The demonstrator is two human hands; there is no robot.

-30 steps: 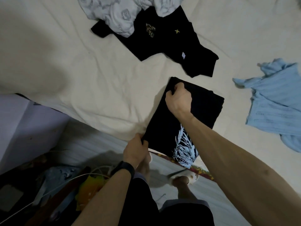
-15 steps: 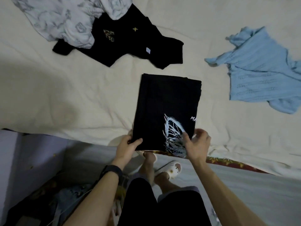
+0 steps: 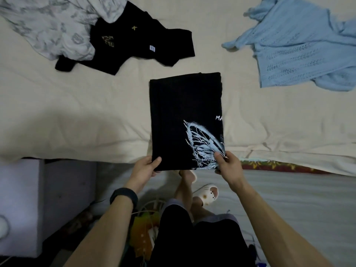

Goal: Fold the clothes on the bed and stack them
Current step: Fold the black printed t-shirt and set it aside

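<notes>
On my feed the folded black T-shirt [image 3: 185,116] lies as a neat upright rectangle at the near edge of the bed [image 3: 86,112], roughly midway along that edge. Its lower end sticks out past the edge over the floor. A pale blue butterfly print (with some small white lettering I cannot read in full) covers its near right quarter.

Both hands have hold of it. The left hand [image 3: 146,167] grips the near left corner, thumb lying on top of the cloth and the fingers tucked beneath. The right hand [image 3: 228,164] pinches the near right corner, thumb pressed onto the print and the fingers curled under the hem. A dark wristband [image 3: 124,196] sits on the left wrist.

Farther up the bed I see three garments not yet folded. A black shirt [image 3: 142,45] with small gold marks lies rumpled toward the far left, and a grey-and-white patterned garment [image 3: 52,26] overlaps its left side. A light blue knit top [image 3: 300,45] is spread toward the far right corner, well apart from the folded shirt.

Below the bed's edge, a white slipper [image 3: 208,193] shows on one foot.
</notes>
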